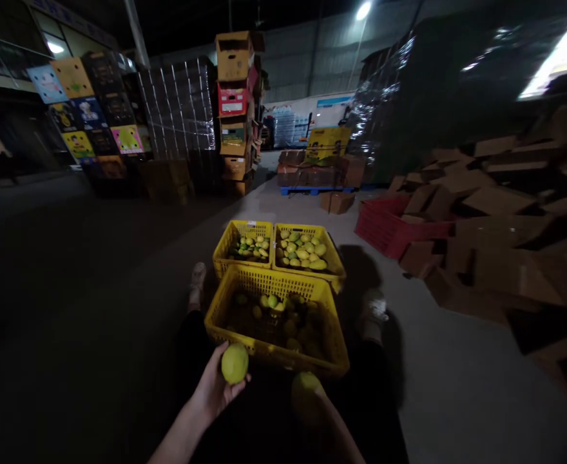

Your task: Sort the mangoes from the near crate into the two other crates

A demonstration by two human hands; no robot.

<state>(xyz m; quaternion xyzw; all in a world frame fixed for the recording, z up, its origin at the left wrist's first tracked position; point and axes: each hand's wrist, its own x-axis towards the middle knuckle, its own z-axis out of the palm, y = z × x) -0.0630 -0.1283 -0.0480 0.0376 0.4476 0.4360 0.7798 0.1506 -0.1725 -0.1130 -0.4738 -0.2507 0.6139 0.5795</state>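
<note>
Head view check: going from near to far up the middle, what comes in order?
Left hand holding a lemon → front yellow crate → rear right yellow crate → cardboard box on the floor → blue pallet.

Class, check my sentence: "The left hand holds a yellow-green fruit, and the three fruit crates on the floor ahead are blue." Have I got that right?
Not quite: the crate colour is wrong. In the head view, the near crate, the back left crate and the back right crate are yellow. The left hand does hold a yellow-green fruit.
</note>
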